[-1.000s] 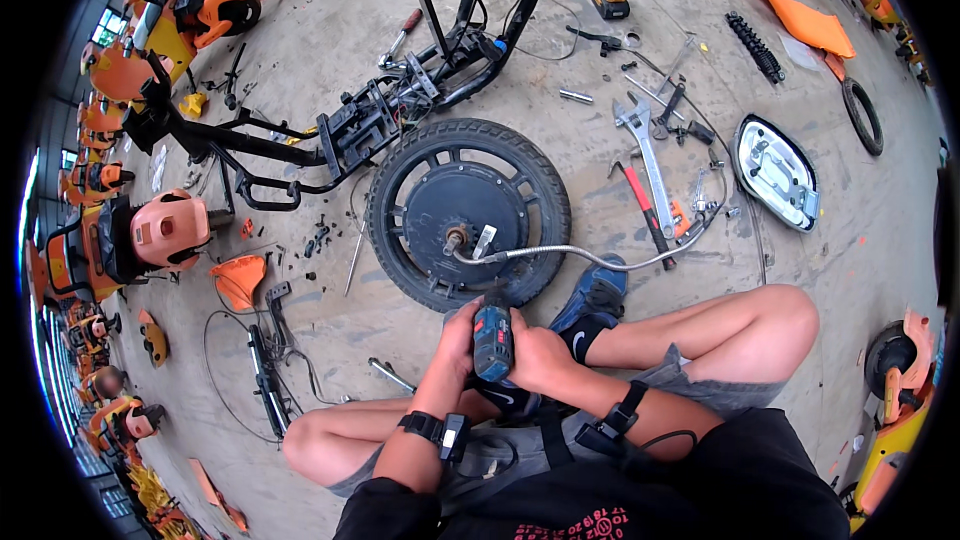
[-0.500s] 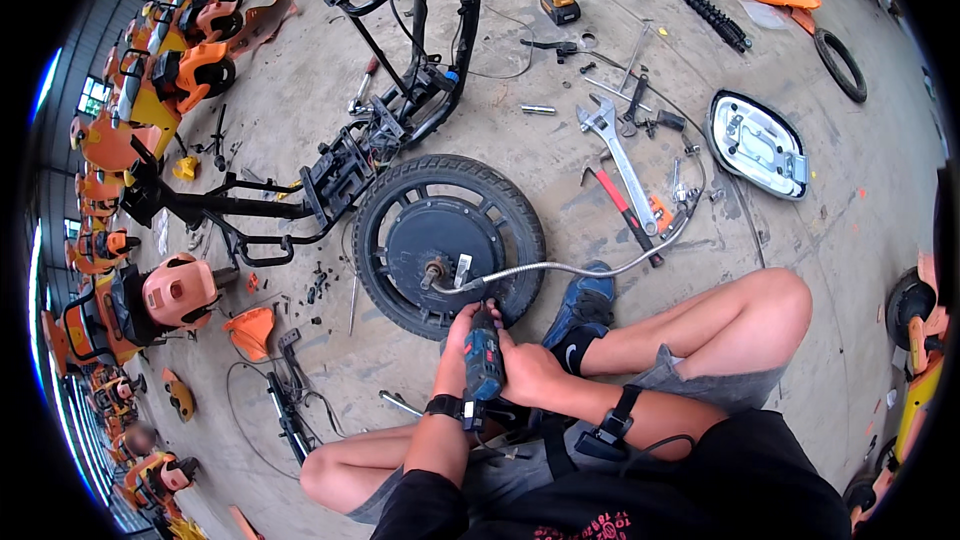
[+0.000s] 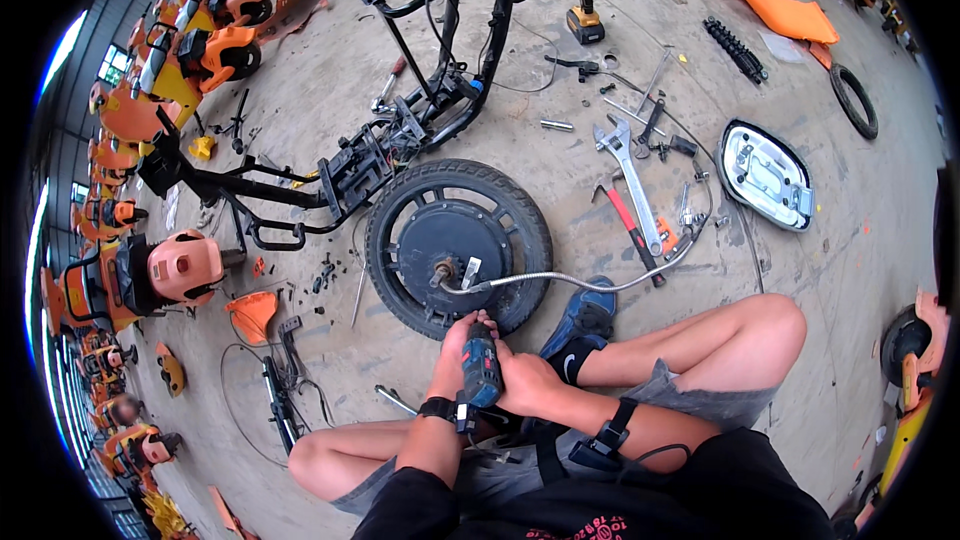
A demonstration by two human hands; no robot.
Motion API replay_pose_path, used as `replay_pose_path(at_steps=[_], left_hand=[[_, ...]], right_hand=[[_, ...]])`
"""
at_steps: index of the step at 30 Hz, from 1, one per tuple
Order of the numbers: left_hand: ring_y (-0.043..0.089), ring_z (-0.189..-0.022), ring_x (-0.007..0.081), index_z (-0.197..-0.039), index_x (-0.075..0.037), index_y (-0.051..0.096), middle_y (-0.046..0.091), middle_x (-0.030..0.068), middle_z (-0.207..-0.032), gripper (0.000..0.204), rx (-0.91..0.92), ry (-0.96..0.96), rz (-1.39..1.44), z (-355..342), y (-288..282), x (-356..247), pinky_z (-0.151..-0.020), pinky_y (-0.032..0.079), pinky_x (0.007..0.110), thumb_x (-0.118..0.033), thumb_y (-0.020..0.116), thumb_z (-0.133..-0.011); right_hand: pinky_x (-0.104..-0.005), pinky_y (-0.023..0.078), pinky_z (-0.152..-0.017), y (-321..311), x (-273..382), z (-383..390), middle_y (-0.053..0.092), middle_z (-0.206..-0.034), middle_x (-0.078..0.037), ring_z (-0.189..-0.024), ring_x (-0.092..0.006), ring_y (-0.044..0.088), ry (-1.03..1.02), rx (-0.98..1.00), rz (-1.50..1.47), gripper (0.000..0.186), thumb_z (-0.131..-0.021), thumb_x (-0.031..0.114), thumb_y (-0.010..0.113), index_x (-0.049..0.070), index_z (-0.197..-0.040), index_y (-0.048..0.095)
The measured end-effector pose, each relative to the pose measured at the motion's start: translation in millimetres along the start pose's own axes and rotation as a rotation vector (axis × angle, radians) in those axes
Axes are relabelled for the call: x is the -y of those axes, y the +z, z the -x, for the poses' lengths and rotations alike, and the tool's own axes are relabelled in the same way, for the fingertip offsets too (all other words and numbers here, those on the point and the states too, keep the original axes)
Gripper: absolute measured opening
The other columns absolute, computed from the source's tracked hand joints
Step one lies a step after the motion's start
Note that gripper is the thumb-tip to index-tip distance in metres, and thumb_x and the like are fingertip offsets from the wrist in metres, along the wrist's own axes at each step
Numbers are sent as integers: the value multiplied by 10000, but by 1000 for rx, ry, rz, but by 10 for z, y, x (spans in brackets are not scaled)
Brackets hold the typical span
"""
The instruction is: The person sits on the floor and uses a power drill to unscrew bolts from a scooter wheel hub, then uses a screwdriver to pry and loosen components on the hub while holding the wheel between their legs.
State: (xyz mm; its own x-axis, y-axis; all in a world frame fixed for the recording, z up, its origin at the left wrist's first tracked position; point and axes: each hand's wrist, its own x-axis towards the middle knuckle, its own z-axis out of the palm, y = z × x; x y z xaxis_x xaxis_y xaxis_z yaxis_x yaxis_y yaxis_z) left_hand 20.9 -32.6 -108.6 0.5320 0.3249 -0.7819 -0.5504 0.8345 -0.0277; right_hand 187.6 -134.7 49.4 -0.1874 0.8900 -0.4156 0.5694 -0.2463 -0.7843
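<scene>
A blue and black cordless drill (image 3: 482, 368) points away from me at the near edge of the wheel. My right hand (image 3: 524, 380) is closed on it from the right. Along its left side lies my left hand (image 3: 456, 348), fingers closed around its nose; the tip and whatever it meets are hidden. The hub-motor wheel (image 3: 410, 240) lies flat, a black tyre around a dark round motor. From its axle (image 3: 440, 273) a metal-sheathed cable (image 3: 545, 276) runs right over the tyre onto the floor.
A black scooter frame (image 3: 345, 165) stands beyond the wheel. To the right lie a large adjustable wrench (image 3: 630, 185), a red-handled hammer (image 3: 632, 225) and a white oval shell (image 3: 765, 175). A yellow drill (image 3: 584, 0) stands farther off. Orange scooters (image 3: 185, 265) line the left.
The whole view has shifted slightly, so the wheel, frame and tools sit a little lower and farther right. Both hands stay on the drill at the wheel's near edge.
</scene>
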Motion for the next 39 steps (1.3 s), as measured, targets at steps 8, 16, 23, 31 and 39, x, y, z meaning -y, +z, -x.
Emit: replay_pose_path(at_steps=[8, 16, 23, 31, 39], left_hand=[[528, -665, 137, -908, -97, 529, 531, 9, -770, 215, -301, 468, -161, 1181, 34, -845, -599, 476, 261, -152, 371, -1043], [601, -779, 230, -1037, 34, 570, 591, 67, -832, 161, -404, 555, -184, 1653, 194, -532, -725, 540, 346, -56, 460, -963], [629, -787, 277, -993, 40, 641, 638, 145, -788, 356, -474, 332, -1297, 1434, 387, -279, -732, 489, 379, -288, 507, -956], [647, -1006, 404, -1107, 43, 672, 675, 292, -1010, 650, -449, 373, -1857, 1896, 636, -298, -889, 490, 415, -557, 511, -916], [659, -822, 425, -857, 52, 689, 678, 255, -821, 729, -518, 401, -2143, 2282, 538, -119, -770, 518, 469, -636, 451, -903]], right_hand=[[-483, 521, -766, 45, 146, 103, 659, -988, -244, -892, -426, 649, -470, 140, -76, 919, -690, 272, 768, -23, -1432, 313], [-469, 520, -819, 156, 68, 58, 623, -1128, -240, -979, -411, 637, -375, 95, 38, 893, -707, 197, 731, -17, -1458, 298], [-475, 502, -863, 262, 117, -41, 625, -1128, -247, -1028, -429, 617, -166, 131, 10, 856, -714, 248, 760, -26, -1408, 340], [-449, 514, -839, 452, 486, -427, 657, -1044, -290, -992, -418, 646, 36, 181, -2, 729, -712, 364, 792, -97, -1183, 482], [-473, 526, -777, 711, 584, -479, 654, -940, -321, -898, -457, 651, 49, 151, 95, 690, -748, 364, 755, -131, -1115, 444]])
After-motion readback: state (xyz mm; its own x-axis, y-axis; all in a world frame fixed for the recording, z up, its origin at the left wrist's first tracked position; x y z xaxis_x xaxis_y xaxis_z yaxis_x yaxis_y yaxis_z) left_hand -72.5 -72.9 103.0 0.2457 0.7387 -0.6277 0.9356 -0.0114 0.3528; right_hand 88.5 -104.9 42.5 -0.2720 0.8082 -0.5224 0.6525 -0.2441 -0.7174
